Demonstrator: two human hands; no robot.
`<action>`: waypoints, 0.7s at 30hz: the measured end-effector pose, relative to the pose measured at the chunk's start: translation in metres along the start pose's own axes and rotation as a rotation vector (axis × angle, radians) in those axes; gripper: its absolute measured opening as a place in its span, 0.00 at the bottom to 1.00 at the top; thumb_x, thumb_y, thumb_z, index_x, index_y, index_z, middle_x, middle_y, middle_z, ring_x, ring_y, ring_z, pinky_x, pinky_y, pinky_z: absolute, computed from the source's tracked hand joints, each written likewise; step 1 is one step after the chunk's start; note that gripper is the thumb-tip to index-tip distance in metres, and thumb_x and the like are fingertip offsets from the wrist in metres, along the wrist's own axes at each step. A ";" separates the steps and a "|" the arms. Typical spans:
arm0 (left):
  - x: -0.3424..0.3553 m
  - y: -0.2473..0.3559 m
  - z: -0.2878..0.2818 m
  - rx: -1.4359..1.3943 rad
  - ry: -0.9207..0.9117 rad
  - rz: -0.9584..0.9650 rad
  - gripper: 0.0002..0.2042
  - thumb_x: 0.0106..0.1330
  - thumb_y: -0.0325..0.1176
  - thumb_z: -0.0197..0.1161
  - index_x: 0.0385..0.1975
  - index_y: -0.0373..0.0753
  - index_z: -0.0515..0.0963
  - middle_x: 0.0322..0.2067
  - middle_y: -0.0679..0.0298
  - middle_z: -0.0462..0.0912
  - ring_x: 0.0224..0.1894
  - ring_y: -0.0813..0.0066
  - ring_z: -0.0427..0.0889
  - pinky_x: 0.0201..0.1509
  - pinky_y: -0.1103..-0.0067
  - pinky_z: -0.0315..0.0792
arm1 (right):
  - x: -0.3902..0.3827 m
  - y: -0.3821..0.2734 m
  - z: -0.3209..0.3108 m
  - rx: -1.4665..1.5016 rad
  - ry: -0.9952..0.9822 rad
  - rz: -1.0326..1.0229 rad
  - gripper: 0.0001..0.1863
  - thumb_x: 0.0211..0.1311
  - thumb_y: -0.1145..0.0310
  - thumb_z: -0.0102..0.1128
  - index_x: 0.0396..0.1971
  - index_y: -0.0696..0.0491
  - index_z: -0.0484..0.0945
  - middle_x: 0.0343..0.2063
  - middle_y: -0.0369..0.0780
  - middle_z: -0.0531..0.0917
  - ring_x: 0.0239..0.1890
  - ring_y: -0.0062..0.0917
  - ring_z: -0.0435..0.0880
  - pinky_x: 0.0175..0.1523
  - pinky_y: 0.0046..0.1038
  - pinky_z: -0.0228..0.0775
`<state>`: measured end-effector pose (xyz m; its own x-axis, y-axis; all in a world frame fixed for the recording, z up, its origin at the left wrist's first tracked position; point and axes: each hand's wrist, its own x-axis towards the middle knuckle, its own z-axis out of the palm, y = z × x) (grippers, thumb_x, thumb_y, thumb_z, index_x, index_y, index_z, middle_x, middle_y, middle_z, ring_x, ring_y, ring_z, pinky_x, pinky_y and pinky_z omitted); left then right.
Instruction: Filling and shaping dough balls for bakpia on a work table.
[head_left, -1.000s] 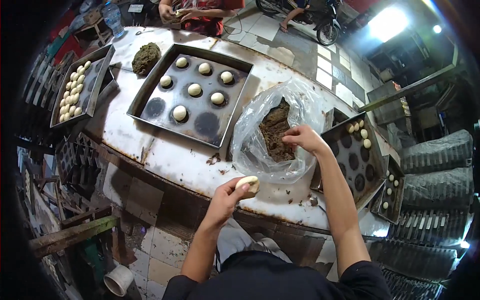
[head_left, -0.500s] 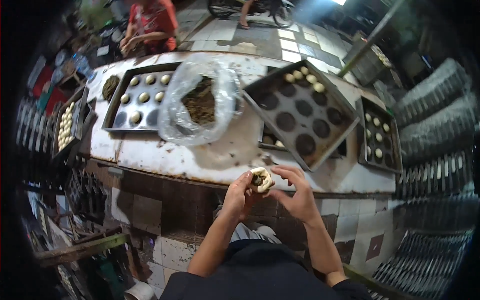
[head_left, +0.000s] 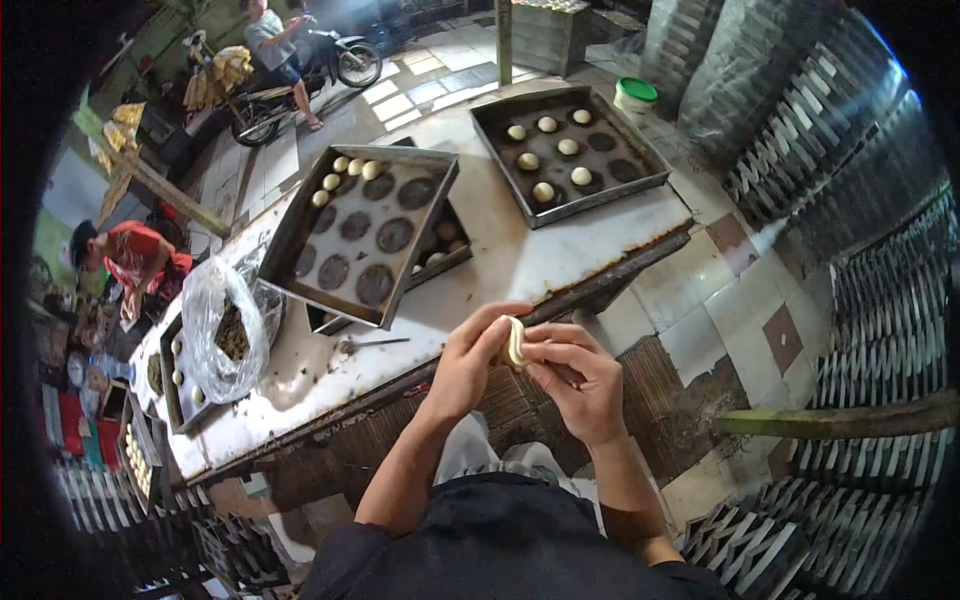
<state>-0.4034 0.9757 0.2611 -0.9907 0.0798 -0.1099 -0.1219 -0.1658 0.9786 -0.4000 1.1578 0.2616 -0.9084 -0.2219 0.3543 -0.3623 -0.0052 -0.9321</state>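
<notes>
A pale piece of dough point(head_left: 514, 342) is held in front of my body, just off the table's near edge. It looks folded over, with its rim drawn together, and the inside is hidden. My left hand point(head_left: 468, 358) grips it from one side, thumb and fingers round it. From the other side my right hand point(head_left: 578, 375) pinches its edge with thumb and fingertips. Beyond my hands lies a square metal tray point(head_left: 352, 226) with dark round patches and several dough balls point(head_left: 340, 164) in its far corner. A thin dark tool point(head_left: 378, 342) rests on the tabletop.
The white table point(head_left: 500, 265) carries another tray point(head_left: 600, 195) of dough balls at right and a clear bag point(head_left: 205, 325) of dark filling at left. A co-worker in red point(head_left: 145, 262) is at far left. Another person point(head_left: 275, 45) sits by a motorbike point(head_left: 355, 62). Stacked trays point(head_left: 880, 330) stand right.
My view has swung to the right. My right hand has closed onto the dough. Its opening, which showed dark filling half a second ago, is now folded together.
</notes>
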 end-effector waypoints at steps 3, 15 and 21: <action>0.031 -0.008 0.042 -0.364 0.053 -0.058 0.11 0.73 0.32 0.61 0.48 0.36 0.69 0.38 0.67 0.74 0.37 0.82 0.75 0.40 0.82 0.72 | 0.008 0.013 -0.020 0.098 0.150 0.220 0.12 0.62 0.79 0.70 0.46 0.58 0.85 0.44 0.38 0.85 0.43 0.20 0.85 0.48 0.23 0.79; 0.163 -0.006 0.024 -0.036 -0.008 0.101 0.18 0.82 0.39 0.49 0.54 0.32 0.81 0.39 0.63 0.86 0.39 0.78 0.82 0.43 0.81 0.75 | 0.148 0.055 -0.049 0.059 0.038 0.132 0.05 0.64 0.81 0.66 0.40 0.61 0.84 0.46 0.40 0.83 0.37 0.20 0.85 0.40 0.20 0.78; 0.230 -0.011 0.030 0.374 0.224 0.600 0.15 0.80 0.34 0.53 0.56 0.32 0.78 0.37 0.52 0.86 0.34 0.67 0.85 0.42 0.74 0.79 | 0.223 0.095 -0.070 0.118 0.062 0.359 0.07 0.65 0.81 0.66 0.42 0.64 0.82 0.41 0.39 0.84 0.37 0.18 0.85 0.42 0.21 0.80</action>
<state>-0.6279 1.0250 0.2303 -0.8742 -0.1281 0.4684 0.4329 0.2313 0.8713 -0.6517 1.1760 0.2573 -0.9853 -0.1706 0.0043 0.0044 -0.0506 -0.9987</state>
